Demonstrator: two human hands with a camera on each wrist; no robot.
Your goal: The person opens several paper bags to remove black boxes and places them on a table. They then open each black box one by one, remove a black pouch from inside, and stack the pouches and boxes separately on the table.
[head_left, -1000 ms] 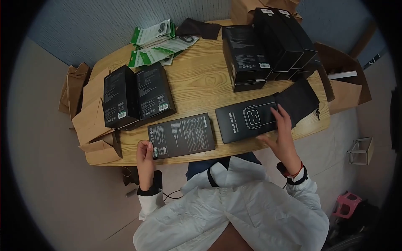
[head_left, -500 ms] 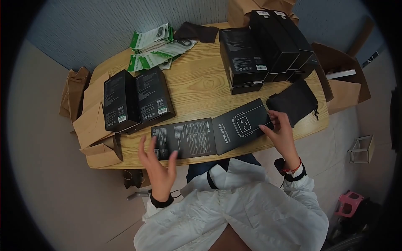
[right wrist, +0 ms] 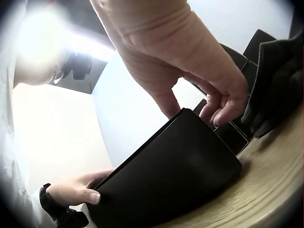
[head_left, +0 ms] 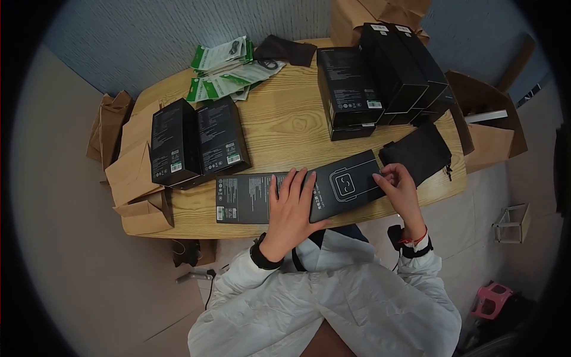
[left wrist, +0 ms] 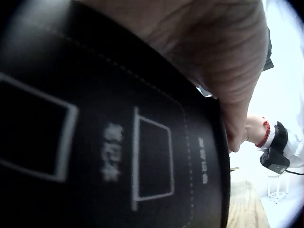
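In the head view, a flat black box with white lettering and a line drawing of a device lies slanted near the table's front edge. My right hand pinches its right end; the right wrist view shows the thumb at the edge of this box and the other fingers bent beyond the corner. Straight, spread fingers of my left hand lie across its left end and the adjoining black box covered in small print. The left thumb rests along the near side. A black drawstring pouch lies beyond the right hand.
Two black boxes stand at the left beside brown paper bags. More black boxes are stacked at the back right. Green and white cable packets and a dark cloth lie at the back. An open carton stands off the right edge.
My left hand has left the outer end of the printed box and moved right onto the boxes' meeting ends. The right hand has taken hold of the drawn-on box, which now slants against the other.
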